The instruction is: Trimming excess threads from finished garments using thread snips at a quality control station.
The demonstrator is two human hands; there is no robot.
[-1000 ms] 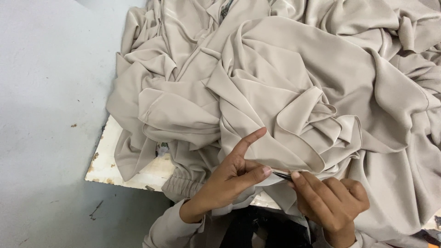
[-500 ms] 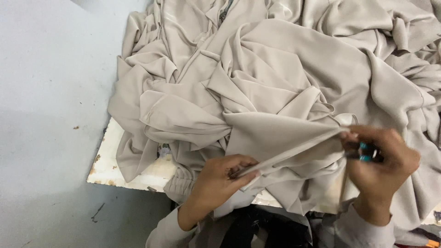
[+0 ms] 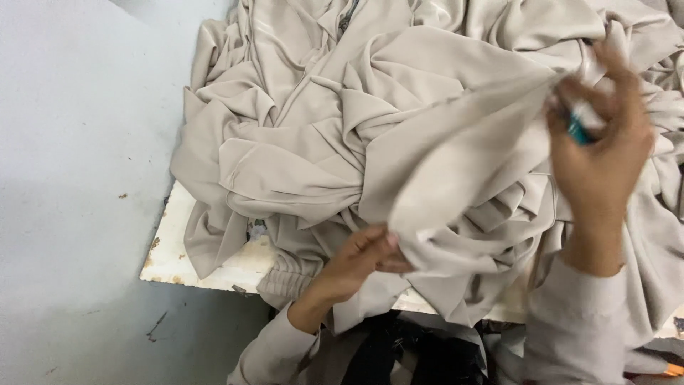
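A big heap of beige fabric [image 3: 370, 128] covers a white table [image 3: 178, 249]. My left hand [image 3: 360, 260] pinches a fold of the beige cloth near the table's front edge. My right hand [image 3: 602, 153] is raised at the upper right, gripping the other end of the same fold together with a small teal-handled tool [image 3: 581, 128]. The cloth is stretched taut between both hands. The tool's tip is hidden and blurred.
A grey floor [image 3: 78, 178] lies to the left of the table. The table's white corner with chipped, rusty edges [image 3: 153, 260] shows under the cloth. Dark clothing [image 3: 406, 356] is below the table edge. An elastic cuff [image 3: 285, 274] hangs over the front edge.
My right hand has swung up and to the right from beside the left hand, pulling the fold of cloth taut. My left hand stayed low, still pinching the fabric.
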